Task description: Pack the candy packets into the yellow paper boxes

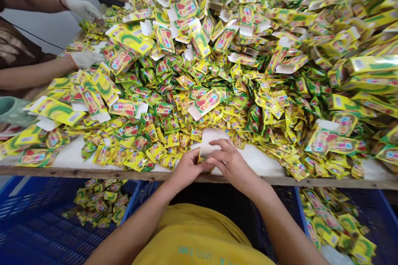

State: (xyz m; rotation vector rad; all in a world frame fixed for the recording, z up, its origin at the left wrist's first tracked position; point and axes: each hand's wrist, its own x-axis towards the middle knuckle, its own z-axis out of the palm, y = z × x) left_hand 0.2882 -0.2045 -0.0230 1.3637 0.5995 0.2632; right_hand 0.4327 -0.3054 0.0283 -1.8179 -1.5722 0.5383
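Both hands meet over the table's front edge, around a small yellow pack (200, 158) mostly hidden by fingers; whether it is a carton or a sachet I cannot tell. My left hand (188, 167) is closed on it, thumb pointing right. My right hand (231, 161) has thumb and fingertips pinched at its right end, with one finger raised. Just beyond lie many loose yellow and green candy sachets (157, 151). A printed carton (207, 101) with a white open flap rests on top of them.
Open cartons (186, 8) are heaped at the back and right. Blue crates with filled packs stand below, left (133, 203) and right (303, 219). At left, another person's gloved hands (83, 8) reach into the pile near a green cup (14, 111). Someone sits across, back right.
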